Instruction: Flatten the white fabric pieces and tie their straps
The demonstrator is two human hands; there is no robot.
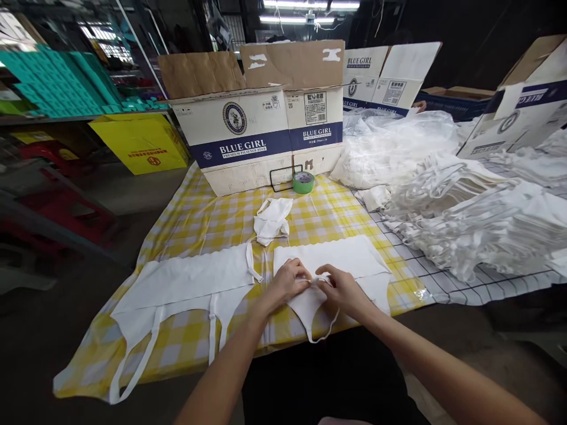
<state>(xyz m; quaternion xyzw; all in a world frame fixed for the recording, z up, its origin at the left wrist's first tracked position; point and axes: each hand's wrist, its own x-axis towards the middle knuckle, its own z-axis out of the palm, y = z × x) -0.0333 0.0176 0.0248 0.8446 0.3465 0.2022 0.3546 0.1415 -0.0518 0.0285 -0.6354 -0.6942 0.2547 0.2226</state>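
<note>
A white strappy camisole lies flat on the table just in front of me, its scalloped edge pointing away. My left hand pinches the fabric near its middle, where a strap begins. Close beside it, my right hand is closed with thumb and finger on the same spot. The exact bit between the fingertips is mostly hidden. One thin strap loops down toward the table's near edge. To the left, a second white camisole is spread out, its straps hanging over the front. A crumpled white garment sits behind both.
Yellow checked cloth covers the table. At the back stand a beer carton, a roll of green tape and a black wire frame. Stacked white garments and clear plastic bags lie on the right.
</note>
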